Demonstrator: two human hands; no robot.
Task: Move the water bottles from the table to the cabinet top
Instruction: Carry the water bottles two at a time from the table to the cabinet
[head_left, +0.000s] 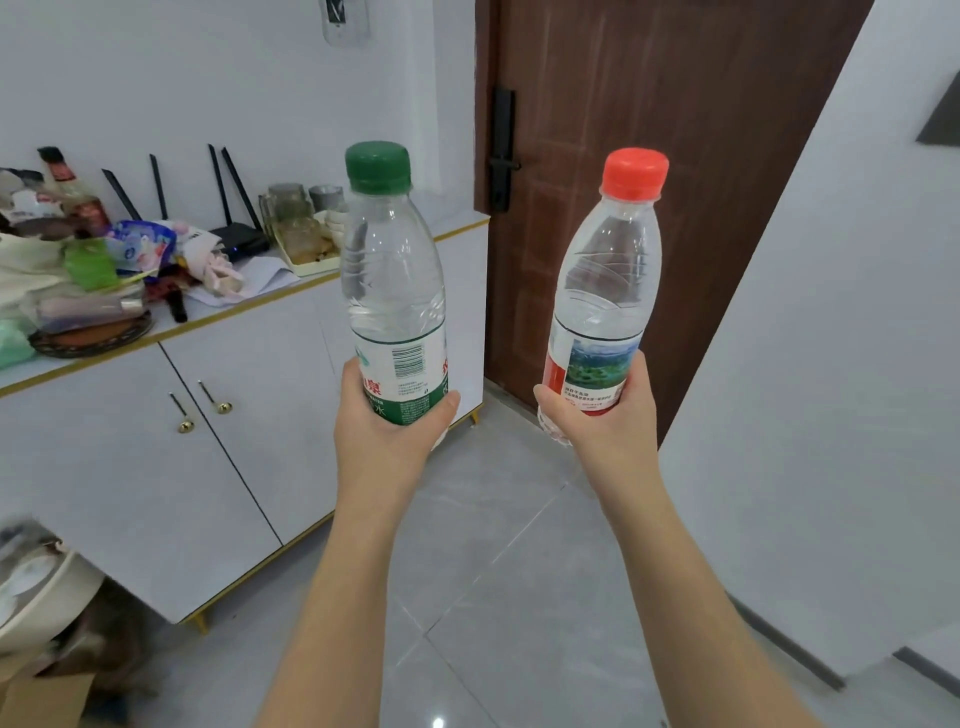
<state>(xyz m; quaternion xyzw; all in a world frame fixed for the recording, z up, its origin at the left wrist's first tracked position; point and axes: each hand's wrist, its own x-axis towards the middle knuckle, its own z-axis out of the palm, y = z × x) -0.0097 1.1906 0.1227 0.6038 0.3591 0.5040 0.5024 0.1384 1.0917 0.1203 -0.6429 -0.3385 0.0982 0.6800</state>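
Observation:
My left hand (387, 431) grips the lower part of a clear water bottle with a green cap and green label (393, 270), held upright in the air. My right hand (602, 421) grips the bottom of a second clear bottle with a red cap and red label (605, 280), tilted slightly right. Both bottles are raised in front of me, to the right of the white cabinet. The cabinet top (462, 226) runs along the left wall; its bare strip is at the right end, near the door.
The cabinet top carries a black router (236, 236), a tray of glass jars and cups (304, 239), papers, bags and a pile of packages (78, 270) at the left. A brown door (649, 182) stands ahead. A white wall is on the right, grey tiled floor below.

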